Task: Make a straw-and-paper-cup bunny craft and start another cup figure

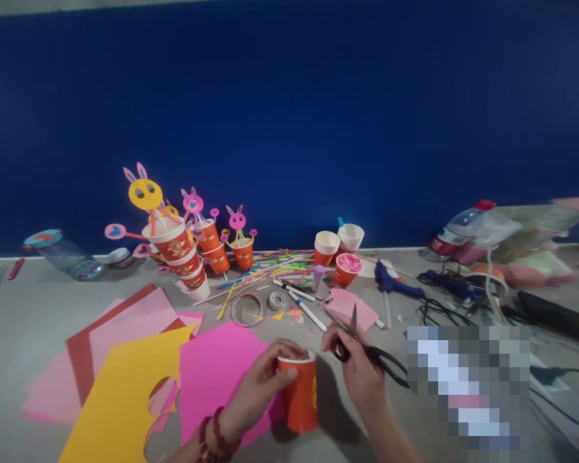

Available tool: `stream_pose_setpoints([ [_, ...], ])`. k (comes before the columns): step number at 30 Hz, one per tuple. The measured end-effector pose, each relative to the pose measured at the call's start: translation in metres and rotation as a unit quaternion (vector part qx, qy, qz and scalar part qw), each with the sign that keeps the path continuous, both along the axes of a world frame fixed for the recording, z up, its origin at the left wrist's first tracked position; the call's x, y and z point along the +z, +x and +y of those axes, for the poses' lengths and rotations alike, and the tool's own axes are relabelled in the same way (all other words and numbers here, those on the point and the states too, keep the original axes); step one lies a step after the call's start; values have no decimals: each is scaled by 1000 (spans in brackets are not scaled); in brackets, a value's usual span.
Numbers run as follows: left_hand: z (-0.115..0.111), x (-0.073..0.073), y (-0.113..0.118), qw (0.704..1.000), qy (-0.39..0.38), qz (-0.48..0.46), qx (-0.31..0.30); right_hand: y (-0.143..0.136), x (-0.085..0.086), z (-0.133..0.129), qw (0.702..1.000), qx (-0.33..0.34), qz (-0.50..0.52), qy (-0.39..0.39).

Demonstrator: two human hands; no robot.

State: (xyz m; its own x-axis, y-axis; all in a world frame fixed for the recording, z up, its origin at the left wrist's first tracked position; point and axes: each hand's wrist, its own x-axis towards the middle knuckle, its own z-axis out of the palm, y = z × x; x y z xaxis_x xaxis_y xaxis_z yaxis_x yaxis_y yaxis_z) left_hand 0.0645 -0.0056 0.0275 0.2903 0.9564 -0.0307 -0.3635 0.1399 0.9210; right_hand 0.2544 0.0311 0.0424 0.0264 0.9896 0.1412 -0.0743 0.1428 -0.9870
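Note:
My left hand [265,379], with red bead bracelets at the wrist, grips an orange paper cup [302,399] near its white rim, thumb outside and fingers at the far edge. The cup stands upright at the front of the table. Black-handled scissors [386,365] are in my right hand [359,366], just right of the cup, with their blades parted and pointing up and left. Pink paper squares [354,308] lie just beyond the blades. Under my left forearm is a bright pink sheet [217,366].
Yellow paper [120,379] with round cutouts lies left. Behind are bunny-faced cups [244,254], coloured sticks [270,267], markers [307,310], tape [276,300] and stacked cups [326,247]. A blue glue gun [395,283], cables [444,312] and a bottle [458,231] are right.

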Motion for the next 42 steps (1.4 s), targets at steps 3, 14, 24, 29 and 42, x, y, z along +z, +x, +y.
stream_pose_setpoints([
  [3, 3, -3, -5, 997, 31, 59, 50, 5, -1, -14, 999, 13, 4, -31],
  [14, 5, -5, -11, 988, 68, 118, 77, -10, -7, -51, 973, 94, -189, 94],
  [24, 6, -3, -10, 984, 51, 137, 105, -13, -1, -48, 954, 97, -261, 110],
  [29, 5, -4, -9, 977, 64, 161, 127, -17, 8, -45, 940, 92, -293, 146],
  [42, 5, -8, -10, 962, 135, 187, 149, -21, 8, -43, 933, 84, -299, 181],
])
